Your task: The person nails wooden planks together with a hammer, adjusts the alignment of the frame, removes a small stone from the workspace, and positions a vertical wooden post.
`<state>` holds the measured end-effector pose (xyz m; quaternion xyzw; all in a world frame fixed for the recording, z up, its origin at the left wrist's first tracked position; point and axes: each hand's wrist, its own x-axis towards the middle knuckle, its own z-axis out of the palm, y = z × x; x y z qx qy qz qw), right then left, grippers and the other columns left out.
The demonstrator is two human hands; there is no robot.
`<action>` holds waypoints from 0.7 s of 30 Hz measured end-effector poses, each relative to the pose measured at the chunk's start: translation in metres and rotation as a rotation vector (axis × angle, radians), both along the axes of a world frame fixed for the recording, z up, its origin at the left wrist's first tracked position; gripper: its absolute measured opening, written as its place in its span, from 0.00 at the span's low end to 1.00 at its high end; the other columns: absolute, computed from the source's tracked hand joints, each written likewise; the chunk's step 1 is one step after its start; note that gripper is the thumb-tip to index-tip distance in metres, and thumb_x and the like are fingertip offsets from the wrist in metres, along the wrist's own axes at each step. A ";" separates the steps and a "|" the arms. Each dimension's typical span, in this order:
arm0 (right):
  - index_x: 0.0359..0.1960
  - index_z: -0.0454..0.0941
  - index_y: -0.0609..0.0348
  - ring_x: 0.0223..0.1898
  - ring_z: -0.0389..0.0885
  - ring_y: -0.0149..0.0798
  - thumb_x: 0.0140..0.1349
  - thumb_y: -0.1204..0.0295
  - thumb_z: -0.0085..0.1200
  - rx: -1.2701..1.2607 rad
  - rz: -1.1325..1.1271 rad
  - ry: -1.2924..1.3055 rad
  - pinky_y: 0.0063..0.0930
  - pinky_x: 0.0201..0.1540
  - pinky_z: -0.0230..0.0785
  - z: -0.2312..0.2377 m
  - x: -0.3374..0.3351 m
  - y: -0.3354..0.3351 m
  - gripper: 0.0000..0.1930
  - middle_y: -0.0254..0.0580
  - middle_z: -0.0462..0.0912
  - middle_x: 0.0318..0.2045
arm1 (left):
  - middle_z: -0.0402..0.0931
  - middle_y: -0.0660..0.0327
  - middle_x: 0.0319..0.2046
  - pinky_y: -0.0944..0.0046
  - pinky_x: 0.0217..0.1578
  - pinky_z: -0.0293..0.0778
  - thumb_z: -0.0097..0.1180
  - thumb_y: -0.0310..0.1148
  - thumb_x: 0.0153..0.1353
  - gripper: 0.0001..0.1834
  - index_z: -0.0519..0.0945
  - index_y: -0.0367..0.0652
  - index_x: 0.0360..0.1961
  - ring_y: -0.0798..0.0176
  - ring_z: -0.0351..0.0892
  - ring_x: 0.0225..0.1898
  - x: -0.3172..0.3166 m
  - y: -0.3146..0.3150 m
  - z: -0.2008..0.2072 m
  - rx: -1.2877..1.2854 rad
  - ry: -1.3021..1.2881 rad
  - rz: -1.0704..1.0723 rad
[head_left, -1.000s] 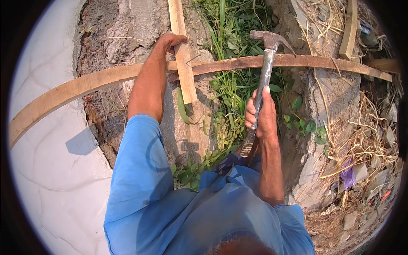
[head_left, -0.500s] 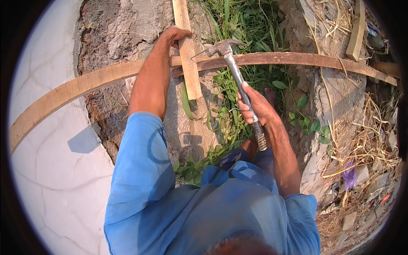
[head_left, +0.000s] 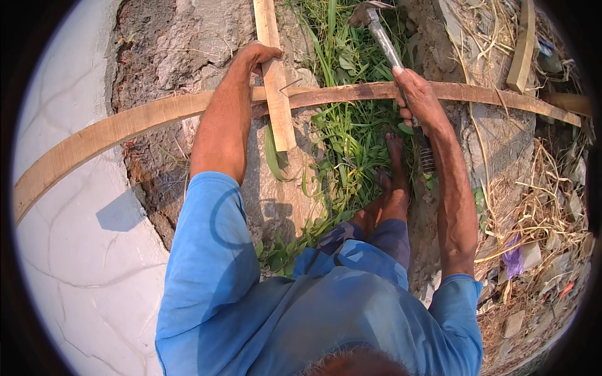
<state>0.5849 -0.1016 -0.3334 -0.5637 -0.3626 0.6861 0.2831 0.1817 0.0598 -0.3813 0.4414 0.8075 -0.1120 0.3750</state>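
Observation:
My left hand (head_left: pixel 258 55) is closed round a pale wooden batten (head_left: pixel 282 122), its thumb lying across the top face. The batten crosses over long strips: a pale one (head_left: pixel 113 125) from the left and a reddish-brown one (head_left: pixel 357 93) from the right. From the batten, over the crossing, a thin nail (head_left: pixel 291 84) sticks out at a slant. My right hand (head_left: pixel 419 100) grips a claw hammer (head_left: pixel 385 42) by its handle, out to the right and apart from the nail. The hammer's metal head is up at the top edge.
Smooth pale concrete (head_left: pixel 75 244) lies at the left, beside a rough broken edge (head_left: pixel 141 169). My bare feet (head_left: pixel 395 150) stand in a grassy gap (head_left: pixel 342 128). At the right are a low wall (head_left: pixel 501 147), dry stalks, litter and another wood piece (head_left: pixel 522 50).
My right hand has swung the hammer up and to the right, away from the nail. My left hand stays on the batten, which has barely moved.

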 end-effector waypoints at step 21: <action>0.41 0.72 0.54 0.21 0.69 0.29 0.74 0.43 0.46 0.049 0.418 -0.034 0.31 0.24 0.69 -0.035 -0.019 -0.033 0.24 0.32 0.71 0.23 | 0.86 0.45 0.38 0.49 0.33 0.88 0.72 0.46 0.55 0.29 0.82 0.30 0.47 0.52 0.89 0.34 -0.007 -0.003 0.013 0.055 -0.009 0.026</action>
